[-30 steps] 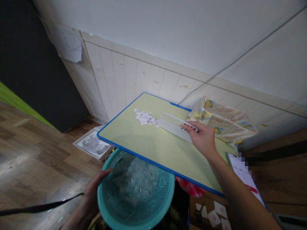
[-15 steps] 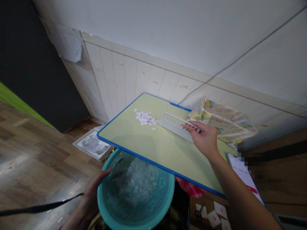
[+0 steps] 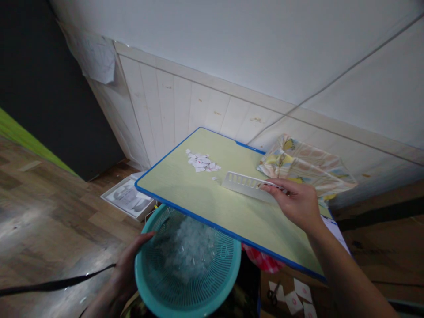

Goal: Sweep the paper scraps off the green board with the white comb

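My left hand (image 3: 132,256) grips the rim of a teal plastic basket (image 3: 228,282), its thumb over the edge. Inside lies a heap of small clear, whitish pieces (image 3: 192,247) too blurred to name. The basket sits just under the near edge of a yellow-green table (image 3: 185,194) with a blue border. Over the tabletop, my right hand (image 3: 294,198) is closed on a white slotted plastic strip (image 3: 245,185), which is tilted on its long edge. Left of the strip lies a pile of small white paper pieces (image 3: 202,162), with one loose scrap (image 3: 213,178) close by.
A patterned cloth (image 3: 304,161) covers something at the table's far right. Scissors (image 3: 273,295) and several white cards (image 3: 294,302) lie below on the right. An open white box (image 3: 126,196) rests on the wooden floor (image 3: 66,216). Behind the table stands a panelled wall (image 3: 185,97).
My right hand has moved right and nearer with the white slotted strip, away from the paper pile. My left hand and the basket stay nearly where they were.
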Demonstrator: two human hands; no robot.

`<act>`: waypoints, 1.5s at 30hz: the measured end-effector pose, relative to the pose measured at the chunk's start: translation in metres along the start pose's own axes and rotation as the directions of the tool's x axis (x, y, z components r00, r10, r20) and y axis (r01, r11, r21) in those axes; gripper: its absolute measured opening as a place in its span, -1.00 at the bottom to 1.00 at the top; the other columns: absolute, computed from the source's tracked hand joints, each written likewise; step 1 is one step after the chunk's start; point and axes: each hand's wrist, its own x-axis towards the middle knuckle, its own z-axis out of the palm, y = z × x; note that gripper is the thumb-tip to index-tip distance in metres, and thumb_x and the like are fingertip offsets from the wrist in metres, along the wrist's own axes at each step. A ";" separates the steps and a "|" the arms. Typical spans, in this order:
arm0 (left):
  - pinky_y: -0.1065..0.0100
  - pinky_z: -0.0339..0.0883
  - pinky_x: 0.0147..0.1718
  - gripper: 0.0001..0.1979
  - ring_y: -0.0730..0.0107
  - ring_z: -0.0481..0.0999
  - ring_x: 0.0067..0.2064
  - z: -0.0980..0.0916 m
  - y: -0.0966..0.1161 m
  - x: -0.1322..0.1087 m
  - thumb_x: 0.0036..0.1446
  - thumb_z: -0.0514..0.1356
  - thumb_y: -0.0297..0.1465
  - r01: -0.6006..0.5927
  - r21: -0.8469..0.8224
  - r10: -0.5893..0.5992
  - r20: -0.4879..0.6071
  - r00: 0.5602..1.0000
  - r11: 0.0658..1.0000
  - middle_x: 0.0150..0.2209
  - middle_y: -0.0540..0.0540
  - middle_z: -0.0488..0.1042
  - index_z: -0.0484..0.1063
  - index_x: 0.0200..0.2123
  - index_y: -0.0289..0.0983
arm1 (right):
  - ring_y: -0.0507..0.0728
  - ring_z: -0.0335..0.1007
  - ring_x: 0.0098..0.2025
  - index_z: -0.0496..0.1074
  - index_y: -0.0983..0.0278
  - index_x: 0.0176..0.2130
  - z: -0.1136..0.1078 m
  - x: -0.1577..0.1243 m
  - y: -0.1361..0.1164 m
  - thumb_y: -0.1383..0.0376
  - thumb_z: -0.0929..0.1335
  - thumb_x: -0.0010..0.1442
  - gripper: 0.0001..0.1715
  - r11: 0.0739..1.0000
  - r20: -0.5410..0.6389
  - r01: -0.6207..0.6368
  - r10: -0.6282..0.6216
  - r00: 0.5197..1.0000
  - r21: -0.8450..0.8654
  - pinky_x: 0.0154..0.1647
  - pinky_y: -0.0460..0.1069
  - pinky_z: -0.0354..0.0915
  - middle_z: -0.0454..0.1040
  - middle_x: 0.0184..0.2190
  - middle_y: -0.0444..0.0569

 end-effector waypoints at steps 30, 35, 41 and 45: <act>0.20 0.61 -0.48 -0.87 0.04 0.68 -0.50 0.004 -0.004 -0.002 0.15 0.23 -0.53 -0.018 0.051 0.018 -0.003 1.000 0.999 -0.53 -0.23 0.68 0.59 -0.42 -0.37 | 0.11 0.60 -0.41 0.67 0.18 -0.26 0.019 -0.003 0.010 0.26 0.45 0.19 -0.87 0.986 0.032 -0.065 0.061 0.998 0.156 -0.38 -0.06 0.45 0.68 -0.34 -0.10; 0.25 0.59 -0.52 -0.87 0.06 0.68 -0.52 0.006 -0.001 -0.005 0.10 0.26 -0.57 -0.008 0.027 0.008 -0.002 1.000 1.000 -0.55 -0.21 0.67 0.59 -0.46 -0.35 | 0.12 0.62 -0.39 0.67 0.16 -0.31 0.009 -0.013 -0.008 0.27 0.46 0.18 -0.89 0.981 0.059 -0.086 0.077 0.995 0.174 -0.33 -0.06 0.48 0.68 -0.36 -0.11; 0.21 0.61 -0.48 -0.79 0.08 0.67 -0.53 0.007 0.002 -0.008 0.13 0.21 -0.57 0.009 0.031 -0.009 0.014 1.000 0.999 -0.56 -0.19 0.67 0.57 -0.52 -0.32 | 0.15 0.63 -0.39 0.67 0.14 -0.33 0.002 -0.023 -0.018 0.25 0.46 0.18 -0.89 0.985 0.081 -0.094 0.083 0.993 0.146 -0.35 -0.04 0.50 0.68 -0.37 -0.11; 0.23 0.60 -0.47 -0.82 0.11 0.66 -0.54 0.004 0.002 -0.007 0.15 0.22 -0.54 -0.005 0.046 0.004 0.026 1.000 0.999 -0.53 -0.21 0.68 0.60 -0.47 -0.34 | 0.14 0.64 -0.40 0.67 0.15 -0.33 0.000 -0.030 -0.027 0.27 0.46 0.18 -0.89 0.989 0.102 -0.063 0.050 0.994 0.132 -0.38 -0.06 0.50 0.68 -0.37 -0.11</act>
